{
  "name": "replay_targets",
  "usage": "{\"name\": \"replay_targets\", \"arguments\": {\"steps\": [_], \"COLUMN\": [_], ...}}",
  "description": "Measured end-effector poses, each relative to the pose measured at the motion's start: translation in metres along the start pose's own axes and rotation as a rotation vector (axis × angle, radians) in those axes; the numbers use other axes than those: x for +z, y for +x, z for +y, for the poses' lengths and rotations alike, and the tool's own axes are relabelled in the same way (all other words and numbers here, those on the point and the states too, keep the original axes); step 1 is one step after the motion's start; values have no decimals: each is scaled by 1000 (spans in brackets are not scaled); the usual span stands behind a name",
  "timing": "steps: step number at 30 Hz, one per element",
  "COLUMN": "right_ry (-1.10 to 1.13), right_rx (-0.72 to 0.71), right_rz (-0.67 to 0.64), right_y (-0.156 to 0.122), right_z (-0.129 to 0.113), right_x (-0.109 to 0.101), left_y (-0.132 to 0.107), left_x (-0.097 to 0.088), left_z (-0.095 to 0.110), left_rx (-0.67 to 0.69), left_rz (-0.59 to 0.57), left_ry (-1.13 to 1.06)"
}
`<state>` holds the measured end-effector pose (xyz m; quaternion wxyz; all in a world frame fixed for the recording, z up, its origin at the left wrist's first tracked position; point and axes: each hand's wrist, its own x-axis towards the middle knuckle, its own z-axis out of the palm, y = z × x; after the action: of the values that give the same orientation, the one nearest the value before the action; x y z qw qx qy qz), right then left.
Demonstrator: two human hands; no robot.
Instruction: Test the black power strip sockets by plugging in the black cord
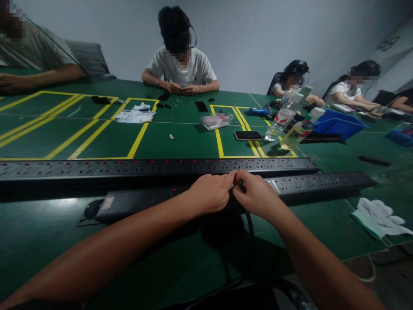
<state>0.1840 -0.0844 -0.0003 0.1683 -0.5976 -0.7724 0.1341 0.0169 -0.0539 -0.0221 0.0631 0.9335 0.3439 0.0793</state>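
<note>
My left hand (211,192) and my right hand (254,193) meet with fingertips pinched together, above the nearer black power strip (300,185). Whatever lies between the fingers is too small and hidden to name. The nearer strip lies slightly slanted, with sockets and small red marks on its right part and a pale label on its left end. A black cable (250,228) hangs below my right hand. Just beyond, a longer black power strip (145,168) with a row of sockets lies across the table.
On the green table (180,148) are a phone (248,136), two bottles (284,116) (298,133), a blue bin (337,125), white gloves (380,215) at right and crumpled white cloth (135,113). Several people sit along the far side, their hands on the table.
</note>
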Motion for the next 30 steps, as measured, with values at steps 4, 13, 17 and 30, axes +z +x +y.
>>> {"name": "replay_targets", "arguments": {"steps": [4, 13, 17, 30], "right_ry": [-21, 88, 170, 227], "right_rx": [-6, 8, -12, -26], "right_rz": [10, 46, 58, 37], "right_y": [-3, -6, -5, -5], "right_z": [0, 2, 6, 12], "right_x": [1, 5, 7, 9], "left_y": [0, 2, 2, 3], "left_x": [-2, -2, -2, -2], "left_z": [1, 1, 0, 2], "left_rx": [-5, -5, 1, -14], "left_rz": [-7, -33, -26, -42], "left_ry": [-13, -18, -19, -38]}}
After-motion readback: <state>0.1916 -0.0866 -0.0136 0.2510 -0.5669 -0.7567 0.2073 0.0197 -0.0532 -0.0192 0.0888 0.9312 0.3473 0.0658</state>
